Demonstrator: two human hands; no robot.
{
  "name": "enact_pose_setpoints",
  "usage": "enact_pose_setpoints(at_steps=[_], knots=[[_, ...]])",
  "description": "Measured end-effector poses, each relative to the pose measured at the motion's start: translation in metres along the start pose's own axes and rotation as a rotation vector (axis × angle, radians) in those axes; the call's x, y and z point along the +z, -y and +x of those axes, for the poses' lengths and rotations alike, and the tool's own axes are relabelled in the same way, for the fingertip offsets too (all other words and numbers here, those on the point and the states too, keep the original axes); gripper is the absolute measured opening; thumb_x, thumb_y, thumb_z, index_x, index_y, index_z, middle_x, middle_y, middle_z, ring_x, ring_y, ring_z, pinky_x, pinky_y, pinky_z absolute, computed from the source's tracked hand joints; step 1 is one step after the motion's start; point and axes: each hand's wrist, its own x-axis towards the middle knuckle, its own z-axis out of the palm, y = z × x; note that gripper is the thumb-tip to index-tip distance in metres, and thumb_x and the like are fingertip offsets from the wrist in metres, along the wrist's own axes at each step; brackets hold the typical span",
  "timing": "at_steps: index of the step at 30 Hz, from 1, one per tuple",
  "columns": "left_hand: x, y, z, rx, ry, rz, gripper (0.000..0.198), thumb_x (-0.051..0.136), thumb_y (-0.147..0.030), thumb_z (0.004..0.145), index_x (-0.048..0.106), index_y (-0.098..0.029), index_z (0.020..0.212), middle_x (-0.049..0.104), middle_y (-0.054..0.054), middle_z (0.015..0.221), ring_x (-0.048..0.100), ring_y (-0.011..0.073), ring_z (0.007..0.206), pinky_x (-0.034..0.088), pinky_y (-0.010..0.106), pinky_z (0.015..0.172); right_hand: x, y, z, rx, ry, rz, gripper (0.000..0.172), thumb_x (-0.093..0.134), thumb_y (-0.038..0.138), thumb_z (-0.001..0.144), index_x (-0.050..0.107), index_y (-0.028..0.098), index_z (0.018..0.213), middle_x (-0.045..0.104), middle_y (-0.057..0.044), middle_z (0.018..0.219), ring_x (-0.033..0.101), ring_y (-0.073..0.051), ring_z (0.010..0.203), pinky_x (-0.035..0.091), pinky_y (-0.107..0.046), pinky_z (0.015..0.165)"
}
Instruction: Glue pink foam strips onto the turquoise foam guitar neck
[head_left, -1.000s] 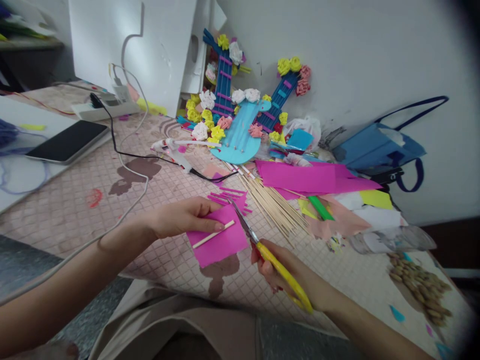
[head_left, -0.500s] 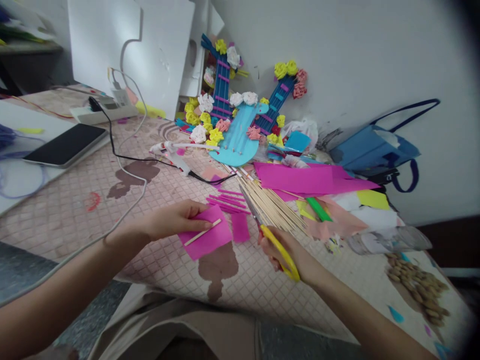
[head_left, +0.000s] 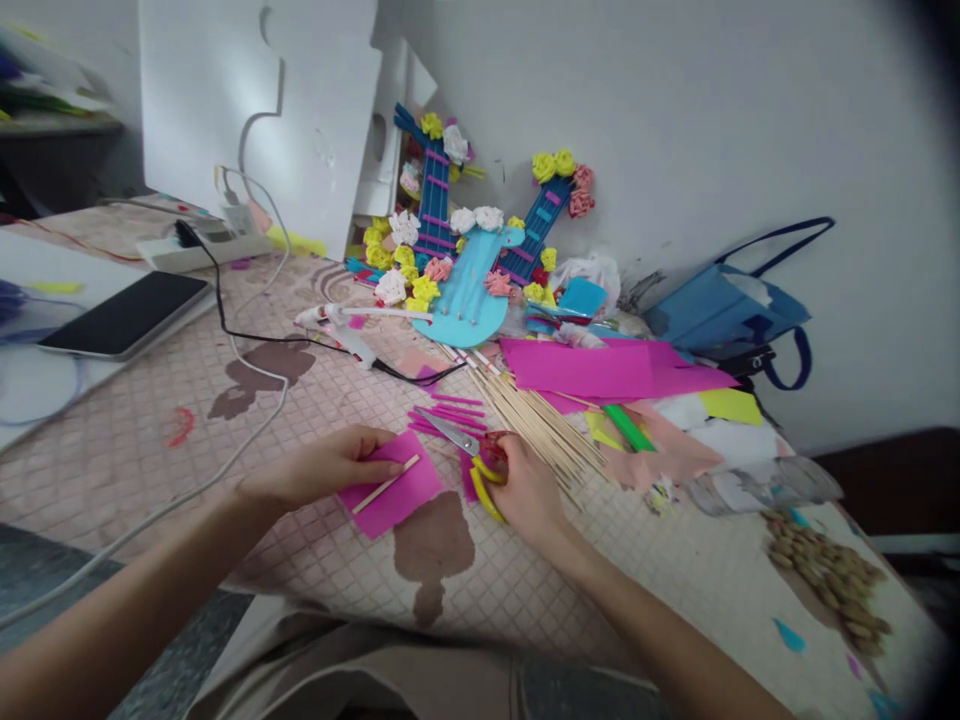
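Magenta sticks [head_left: 459, 409] on the bench [head_left: 112, 470] look finished, but 1 bare stick [head_left: 373, 493] seems undone, pinched against a magenta square [head_left: 409, 495] by the left hand [head_left: 337, 465], while the right hand [head_left: 529, 495] grips scissors [head_left: 467, 445].

Black phone [head_left: 127, 315] — blue bag [head_left: 724, 318]

left hand [head_left: 341, 465]: bare | right hand [head_left: 529, 490]: same, bare | forearms [head_left: 165, 580]: bare as far as you can see | beige cloth [head_left: 435, 655] over the lap: kinda baggy, loose folds
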Motion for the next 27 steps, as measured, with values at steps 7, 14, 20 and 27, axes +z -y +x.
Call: enact_pose_setpoints(at_steps=[7, 14, 20, 27], knots=[[0.0, 0.009, 0.002, 0.051, 0.011, -0.026, 0.031, 0.056, -0.043, 0.084, 0.051, -0.015, 0.072, 0.041, -0.004, 0.058, 0.032, 0.0069, 0.049, 0.021, 0.02, 0.044, -0.005, -0.016, 0.009, 0.045, 0.064, 0.169, 0.024, 0.061, 0.027, 0.075, 0.056, 0.019, 0.097, 0.069, -0.007, 0.088, 0.064, -0.021, 0.077, 0.046, -0.031, 0.066], [0.005, -0.001, 0.011, 0.022, -0.013, -0.05, 0.034, 0.058, -0.048, 0.082, 0.055, -0.014, 0.076, 0.045, -0.003, 0.061, 0.035, 0.0071, 0.051, 0.025, 0.019, 0.044, -0.046, -0.061, 0.074, 0.039, -0.111, 0.008, 0.029, 0.059, 0.024, 0.078, 0.059, 0.018, 0.106, 0.07, -0.01, 0.102, 0.065, -0.023, 0.089, 0.048, -0.034, 0.076], [0.006, -0.005, 0.022, 0.032, -0.011, -0.069, 0.034, 0.059, -0.047, 0.081, 0.057, -0.014, 0.078, 0.047, -0.003, 0.062, 0.037, 0.0072, 0.052, 0.026, 0.018, 0.044, -0.058, -0.088, 0.122, 0.104, -0.196, -0.009, 0.03, 0.063, 0.024, 0.075, 0.062, 0.013, 0.102, 0.07, -0.015, 0.099, 0.064, -0.03, 0.093, 0.047, -0.04, 0.08], [0.007, -0.006, 0.024, -0.007, -0.015, -0.119, 0.033, 0.061, -0.046, 0.079, 0.06, -0.013, 0.083, 0.054, -0.001, 0.066, 0.042, 0.0073, 0.052, 0.029, 0.017, 0.045, -0.047, -0.072, 0.089, 0.134, -0.261, 0.177, 0.034, 0.058, 0.032, 0.078, 0.056, 0.014, 0.106, 0.068, -0.014, 0.098, 0.064, -0.025, 0.088, 0.049, -0.037, 0.076]])
